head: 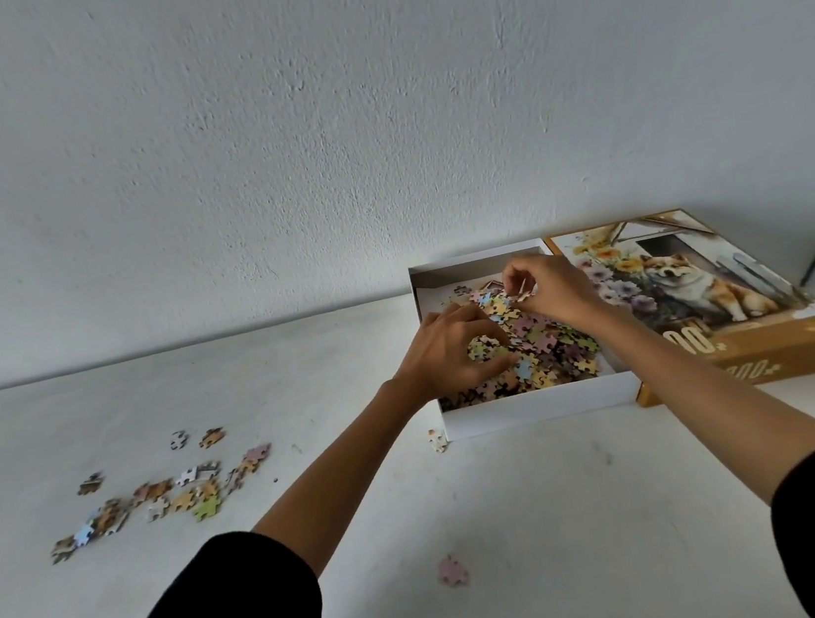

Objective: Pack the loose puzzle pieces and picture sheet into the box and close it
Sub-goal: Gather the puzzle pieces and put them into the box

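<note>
Now both hands reach into the open white cardboard box [537, 408] at the worktop's [368, 495] far right, heaped with pastel jigsaw pieces [539, 343]. Left hand [447, 352] curls loosely over the heap; whether it holds any, I cannot tell. Right hand [550, 290] pinches one piece. Beside it lies the glossy dog-and-flowers lid [693, 292]. Loose pieces [160, 491] scatter left.

I see a white bench [549, 497] carrying the open box [537, 408] under my hands, its lid [743, 358] touching it just right of them, loose pieces [160, 497] scattered well left, one pink piece [452, 571] nearer me.
</note>
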`<state>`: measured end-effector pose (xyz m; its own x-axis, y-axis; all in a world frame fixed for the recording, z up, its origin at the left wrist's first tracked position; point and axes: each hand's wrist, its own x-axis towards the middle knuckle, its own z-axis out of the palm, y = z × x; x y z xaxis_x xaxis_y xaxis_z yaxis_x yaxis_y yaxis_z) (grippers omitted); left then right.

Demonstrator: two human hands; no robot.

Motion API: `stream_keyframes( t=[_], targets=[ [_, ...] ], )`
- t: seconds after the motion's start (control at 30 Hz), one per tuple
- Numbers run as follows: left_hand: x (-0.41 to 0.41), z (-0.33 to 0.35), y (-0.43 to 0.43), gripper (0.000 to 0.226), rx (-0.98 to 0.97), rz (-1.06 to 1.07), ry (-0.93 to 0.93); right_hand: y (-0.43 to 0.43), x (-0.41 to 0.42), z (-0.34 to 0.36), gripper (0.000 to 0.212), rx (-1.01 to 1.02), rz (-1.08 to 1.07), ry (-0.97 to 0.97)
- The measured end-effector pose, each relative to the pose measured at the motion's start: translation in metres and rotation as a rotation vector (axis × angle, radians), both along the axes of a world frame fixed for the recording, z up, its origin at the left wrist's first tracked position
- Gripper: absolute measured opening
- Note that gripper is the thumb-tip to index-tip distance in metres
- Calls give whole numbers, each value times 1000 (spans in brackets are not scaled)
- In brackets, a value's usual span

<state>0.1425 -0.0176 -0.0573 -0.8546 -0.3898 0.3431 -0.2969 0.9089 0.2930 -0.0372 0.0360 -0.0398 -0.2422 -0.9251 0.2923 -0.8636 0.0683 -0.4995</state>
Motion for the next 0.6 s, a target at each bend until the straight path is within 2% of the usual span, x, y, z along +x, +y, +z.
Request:
stream_keyframes(
  t=[0.07, 0.17, 0.3, 0.4, 0.6],
  targets=[
    [0, 1, 1, 36, 2, -1, 5, 2, 3, 0, 27, 11, 1, 10],
    [2, 2, 2, 34, 55, -21, 18, 3, 7, 0, 21, 18, -7, -2],
    [4, 0, 3, 41, 75, -4, -24, 5, 7, -3, 16, 16, 5, -31],
    [6, 2, 5, 45, 104, 7, 10, 5, 7, -4, 16, 8, 10, -42],
    [2, 3, 3, 35, 82, -1, 39, 2, 7, -6, 22, -8, 23, -105]
  ],
)
